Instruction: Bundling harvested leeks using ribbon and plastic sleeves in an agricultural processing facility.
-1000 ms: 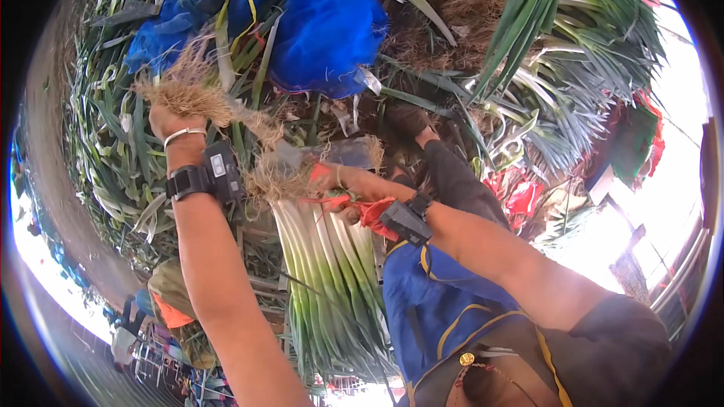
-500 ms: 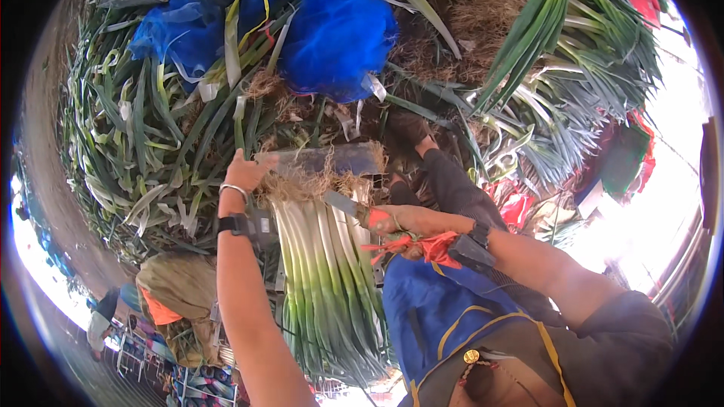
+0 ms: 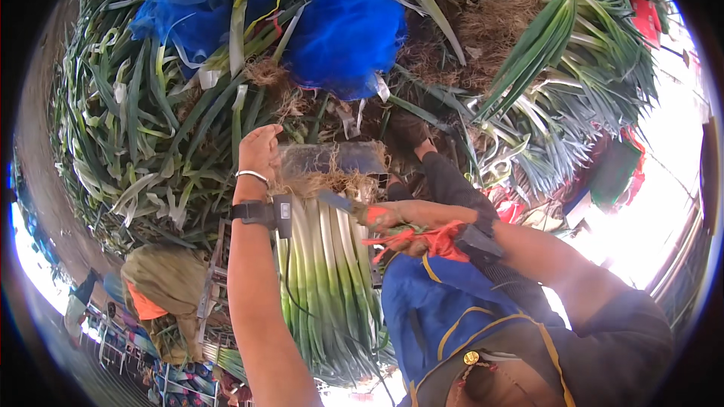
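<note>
My left hand (image 3: 259, 152) is raised just left of the root ends, fingers curled in; whatever they may hold is hidden. My right hand (image 3: 396, 227) grips a knife (image 3: 335, 200) whose handle is wrapped in orange-red cloth. Its short, broad blade points left, over the tops of the white stems. Between my arms lies a bundle of leeks (image 3: 324, 264), roots away from me and green leaves towards me. Tangled brown roots (image 3: 324, 181) spread along a clear, flat plastic-like strip (image 3: 351, 157) at the bundle's far end.
Heaped leeks (image 3: 151, 136) cover the left and far side, with blue mesh bags (image 3: 347, 34) on top. More leeks (image 3: 588, 68) with bushy roots lie at the far right. A khaki cloth bundle (image 3: 166, 279) sits left of my arm. My blue apron (image 3: 430, 309) is close by the stems.
My left hand has come off the roots and strip, moving slightly right and away from me, its fingers now curled. My right hand with the knife has hardly moved.
</note>
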Available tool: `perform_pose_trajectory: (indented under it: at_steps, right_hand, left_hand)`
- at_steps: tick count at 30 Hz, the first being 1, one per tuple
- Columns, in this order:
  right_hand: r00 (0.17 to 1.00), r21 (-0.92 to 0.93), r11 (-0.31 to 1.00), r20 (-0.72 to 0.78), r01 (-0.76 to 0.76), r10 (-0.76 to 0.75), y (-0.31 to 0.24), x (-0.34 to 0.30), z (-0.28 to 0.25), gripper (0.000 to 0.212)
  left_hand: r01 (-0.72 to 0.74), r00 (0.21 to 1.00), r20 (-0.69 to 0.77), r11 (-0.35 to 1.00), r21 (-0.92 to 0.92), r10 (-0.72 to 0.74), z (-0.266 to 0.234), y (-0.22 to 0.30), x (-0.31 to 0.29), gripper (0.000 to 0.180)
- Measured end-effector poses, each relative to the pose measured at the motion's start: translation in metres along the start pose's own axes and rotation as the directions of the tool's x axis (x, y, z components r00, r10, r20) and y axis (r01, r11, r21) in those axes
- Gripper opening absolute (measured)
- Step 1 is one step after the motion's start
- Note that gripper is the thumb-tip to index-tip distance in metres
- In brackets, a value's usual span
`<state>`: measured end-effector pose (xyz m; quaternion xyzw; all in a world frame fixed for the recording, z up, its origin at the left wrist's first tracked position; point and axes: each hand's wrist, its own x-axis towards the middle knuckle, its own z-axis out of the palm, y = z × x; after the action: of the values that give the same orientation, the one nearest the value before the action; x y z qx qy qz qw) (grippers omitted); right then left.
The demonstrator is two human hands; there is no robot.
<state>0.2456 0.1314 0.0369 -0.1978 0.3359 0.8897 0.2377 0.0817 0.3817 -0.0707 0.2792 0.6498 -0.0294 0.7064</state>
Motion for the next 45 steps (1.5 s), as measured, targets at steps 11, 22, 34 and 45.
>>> perform_pose_trajectory:
  at_steps: [11, 22, 34, 45]
  right_hand:
    - [0.862, -0.556, 0.718, -0.007, 0.418, -0.507, -0.040, 0.077, 0.046, 0.050]
    - [0.291, -0.772, 0.362, -0.238, 0.523, -0.927, -0.034, -0.089, -0.077, 0.061]
    - [-0.054, -0.759, -0.086, 0.159, -0.646, -0.986, -0.065, -0.081, -0.152, 0.059]
    - [0.617, -0.353, -0.935, 0.728, -0.036, -0.298, -0.001, 0.140, 0.028, 0.055]
  left_hand:
    - [-0.430, 0.780, 0.338, 0.843, -0.323, 0.527, 0.035, 0.099, -0.015, 0.026]
    - [0.127, 0.516, -0.472, 0.481, 0.867, 0.714, -0.053, -0.060, -0.112, 0.068]
    - [0.391, 0.558, -0.525, 0.355, 0.849, 0.642, 0.035, -0.248, -0.137, 0.071]
    - [0.267, 0.478, -0.487, 0.408, 0.873, 0.731, 0.034, -0.249, -0.129, 0.059]
